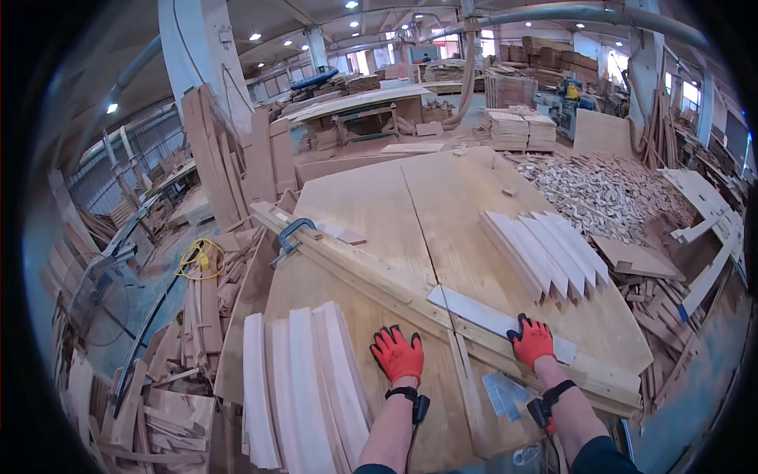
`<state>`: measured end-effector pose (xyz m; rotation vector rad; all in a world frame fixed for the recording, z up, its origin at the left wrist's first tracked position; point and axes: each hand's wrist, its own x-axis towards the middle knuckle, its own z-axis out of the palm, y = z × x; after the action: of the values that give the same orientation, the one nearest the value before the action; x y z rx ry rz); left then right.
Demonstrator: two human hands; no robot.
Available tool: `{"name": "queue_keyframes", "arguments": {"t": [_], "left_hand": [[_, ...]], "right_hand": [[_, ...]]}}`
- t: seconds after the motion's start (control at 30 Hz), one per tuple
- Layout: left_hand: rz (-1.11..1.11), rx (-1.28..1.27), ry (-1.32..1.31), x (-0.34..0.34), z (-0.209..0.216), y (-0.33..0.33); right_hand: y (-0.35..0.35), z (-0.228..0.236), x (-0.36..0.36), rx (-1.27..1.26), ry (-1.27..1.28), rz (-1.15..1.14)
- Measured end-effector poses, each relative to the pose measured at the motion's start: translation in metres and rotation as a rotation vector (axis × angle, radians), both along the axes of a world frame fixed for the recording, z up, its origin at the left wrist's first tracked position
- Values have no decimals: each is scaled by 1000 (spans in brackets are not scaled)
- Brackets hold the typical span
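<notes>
My left hand (399, 355), in a red glove with black fingertips, is open with its fingers spread over the plywood worktable (371, 201). It is beside a row of pale, slightly curved wooden boards (302, 387), apparently holding nothing. My right hand (533, 341), gloved alike, grips a pale wooden strip (479, 312), its fingers curled over the strip's far edge. That strip lies along a long wooden rail (367, 284) running diagonally across the table. A blue clamp (295, 232) sits at the rail's far left end. Black straps circle both wrists.
More pale boards (545, 251) stand in a row at the table's right. Wood offcuts (604, 193) heap beyond it. A fan (99, 300), a yellow cable (199, 261) and scrap wood crowd the left. Clear plastic film (505, 395) lies near my right wrist.
</notes>
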<state>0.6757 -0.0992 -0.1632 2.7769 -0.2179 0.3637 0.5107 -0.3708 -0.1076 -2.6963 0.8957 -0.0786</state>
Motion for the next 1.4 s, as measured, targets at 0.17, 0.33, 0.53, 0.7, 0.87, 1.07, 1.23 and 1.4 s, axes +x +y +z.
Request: {"name": "queue_keyframes", "arguments": {"t": [0.17,0.33,0.53,0.7,0.87,1.07,1.23,1.4], "left_hand": [[-21,-18,-11,-9,4,2],[-12,-8,-19,-26,0,7],[-11,27,13,-66,9,18],[8,48,1,-107,8,37],[9,97,-6,-157,10,60],[-11,-109,95,-208,23,78],[-175,-188,-7,-236,51,72],[-193,214,128,-275,66,23]], "right_hand": [[0,-4,-7,-12,-9,0],[7,-1,-23,-28,-23,-2],[15,-5,-64,-35,-5,12],[36,3,-104,-4,-24,6],[51,5,-152,43,-52,54],[57,7,-228,86,-19,20],[67,5,-281,-118,62,77],[73,12,-369,-12,77,215]]}}
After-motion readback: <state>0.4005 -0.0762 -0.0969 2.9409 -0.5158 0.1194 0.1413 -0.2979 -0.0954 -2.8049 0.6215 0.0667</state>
